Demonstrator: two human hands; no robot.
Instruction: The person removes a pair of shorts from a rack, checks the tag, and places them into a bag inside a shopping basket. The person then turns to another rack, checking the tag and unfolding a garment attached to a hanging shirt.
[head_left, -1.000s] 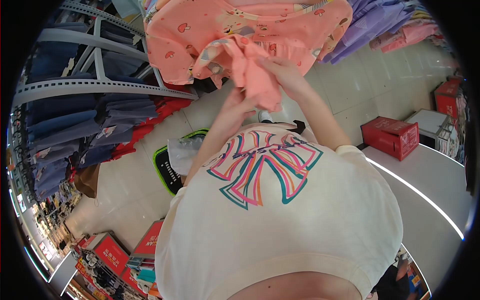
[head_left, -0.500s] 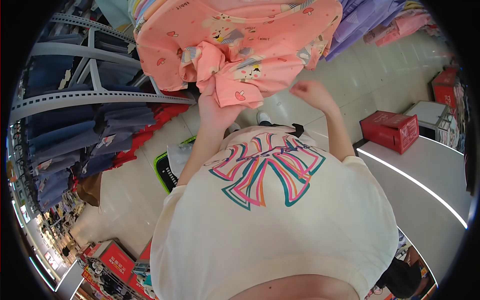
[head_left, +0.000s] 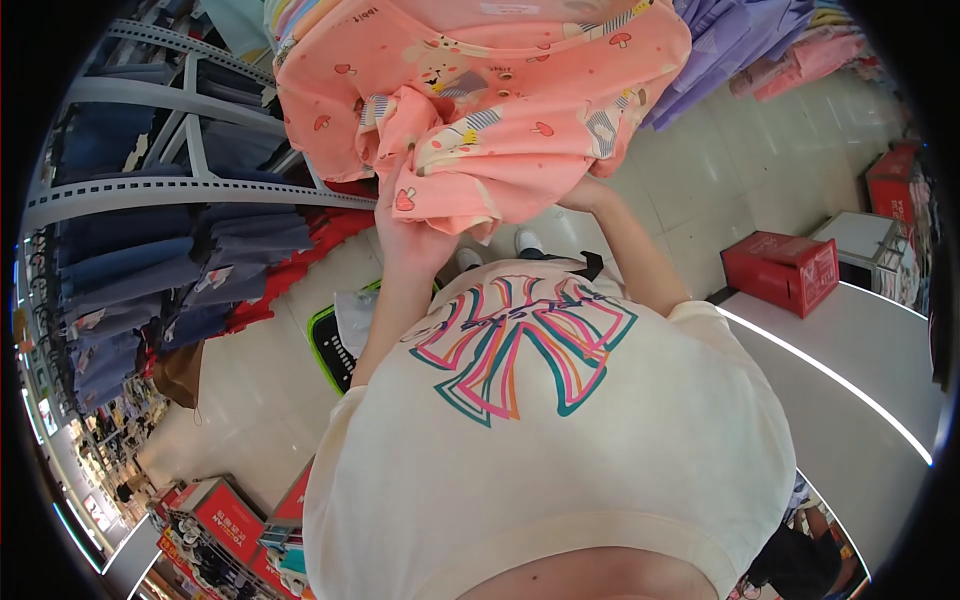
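The largest element was the cream T-shirt [head_left: 640, 480] on your own torso, its multicoloured print facing the camera. Around it spread the pale, glossy floor [head_left: 240, 410]. Ahead of you, the pink garment [head_left: 545, 110] filled the upper middle of the view; its neckline lay open towards the top, and its lower part hung in folds above your waist. To its left stood a white metal rack [head_left: 150, 190], with rows of dark blue garments [head_left: 125, 265] on and below its bars. A grey counter [head_left: 880, 360] edged by a bright strip occupied the right. Purple garments [head_left: 730, 55] hung just beside the pink one, at upper right. A red box [head_left: 780, 272] rested on the counter, and a green-rimmed black basket [head_left: 324, 345] stood on the floor, partly hidden by your left arm. Your left hand [head_left: 418, 242] was closed about a gathered fold at the garment's lower left. Your right hand [head_left: 583, 194] lay at the lower right edge, its fingertips covered by cloth, so you could not tell whether they gripped. Smallest was a white shoe [head_left: 528, 241], seen between your hands.
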